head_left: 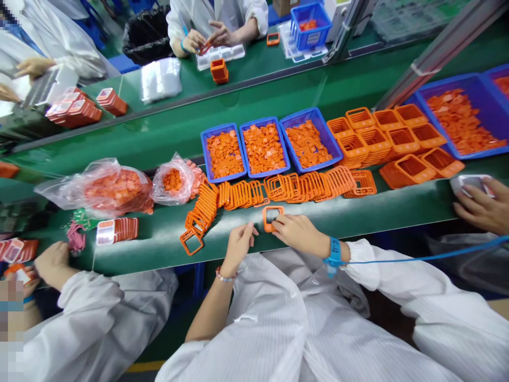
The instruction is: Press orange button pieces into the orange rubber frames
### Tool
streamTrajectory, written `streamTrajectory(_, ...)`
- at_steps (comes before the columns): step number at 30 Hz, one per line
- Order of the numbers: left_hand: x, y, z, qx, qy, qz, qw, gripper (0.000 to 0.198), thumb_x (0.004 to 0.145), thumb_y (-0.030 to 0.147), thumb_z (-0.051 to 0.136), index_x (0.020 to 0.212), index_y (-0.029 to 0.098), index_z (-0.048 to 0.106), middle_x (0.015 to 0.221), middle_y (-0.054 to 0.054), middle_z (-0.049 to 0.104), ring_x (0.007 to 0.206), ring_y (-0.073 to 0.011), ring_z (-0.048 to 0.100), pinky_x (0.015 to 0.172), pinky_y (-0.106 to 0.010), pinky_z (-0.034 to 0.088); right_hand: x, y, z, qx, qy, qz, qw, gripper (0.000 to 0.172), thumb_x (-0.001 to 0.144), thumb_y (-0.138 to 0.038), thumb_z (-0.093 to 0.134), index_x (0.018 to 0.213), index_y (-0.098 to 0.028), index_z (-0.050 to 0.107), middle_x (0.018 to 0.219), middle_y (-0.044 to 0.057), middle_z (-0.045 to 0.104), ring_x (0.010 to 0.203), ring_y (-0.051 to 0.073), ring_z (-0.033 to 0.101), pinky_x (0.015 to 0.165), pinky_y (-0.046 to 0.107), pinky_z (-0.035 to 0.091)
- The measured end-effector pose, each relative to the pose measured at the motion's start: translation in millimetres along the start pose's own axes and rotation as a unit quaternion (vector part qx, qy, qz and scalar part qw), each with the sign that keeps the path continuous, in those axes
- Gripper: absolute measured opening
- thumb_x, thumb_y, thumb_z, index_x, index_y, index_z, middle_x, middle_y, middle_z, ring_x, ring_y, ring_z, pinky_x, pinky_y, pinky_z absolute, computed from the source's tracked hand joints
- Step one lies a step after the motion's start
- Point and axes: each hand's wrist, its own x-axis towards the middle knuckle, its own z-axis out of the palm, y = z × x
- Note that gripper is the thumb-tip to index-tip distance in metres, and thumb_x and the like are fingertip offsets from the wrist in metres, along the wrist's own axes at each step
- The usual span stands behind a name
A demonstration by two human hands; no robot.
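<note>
Fingertips of the right hand [299, 233], held fairly narrow and flat, rest on the edge of a square orange plastic frame [273, 209] without clearly gripping it. The left hand [238, 246], its fingers loosely together, sits just beside the frame. The frame lies flat near the front edge of a green conveyor belt [167, 249]. Just behind it runs a row of overlapping orange frames [286, 188], with blue plastic trays [202, 148] of orange pieces beyond.

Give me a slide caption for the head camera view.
Right hand touches an orange plastic frame on a green belt, left hand beside it, blue trays beyond.
</note>
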Motion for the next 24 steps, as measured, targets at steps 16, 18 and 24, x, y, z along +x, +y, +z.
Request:
streamTrajectory(16,-0.9,6.6,-5.4,0.042,0.064,0.050,0.996,0.029,0.085,0.045,0.061,0.082,0.016,0.062,0.048,0.005,0.053,0.044,-0.0089,0.044,0.050,-0.022,0.035,-1.3,5.0,-2.1,0.009,-0.004,0.004,1.000,0.026,0.100,-0.028,0.050,0.103,-0.013,0.072,0.105,0.012,0.068,0.097,0.024,0.063,0.066,0.031,0.039)
streamTrajectory(18,-7.6,5.6,-12.6,0.046,0.103,0.069,0.991,0.028,0.084,0.045,0.062,0.081,0.017,0.063,0.048,0.005,0.053,0.045,-0.0095,0.046,0.051,-0.022,0.036,5.4,-0.2,2.3,0.004,-0.014,0.001,1.000,0.025,0.099,-0.023,0.050,0.100,-0.011,0.072,0.105,0.015,0.067,0.103,0.026,0.060,0.071,0.032,0.042)
streamTrajectory(24,-30.6,-19.9,-56.1,0.069,0.314,0.115,0.940,0.029,0.083,0.046,0.061,0.080,0.017,0.063,0.053,0.003,0.055,0.050,-0.0121,0.052,0.054,-0.024,0.041,13.3,-5.5,1.3,-0.012,0.009,-0.020,1.000,0.026,0.091,-0.021,0.058,0.110,-0.007,0.069,0.110,0.018,0.067,0.109,0.031,0.055,0.085,0.038,0.042)
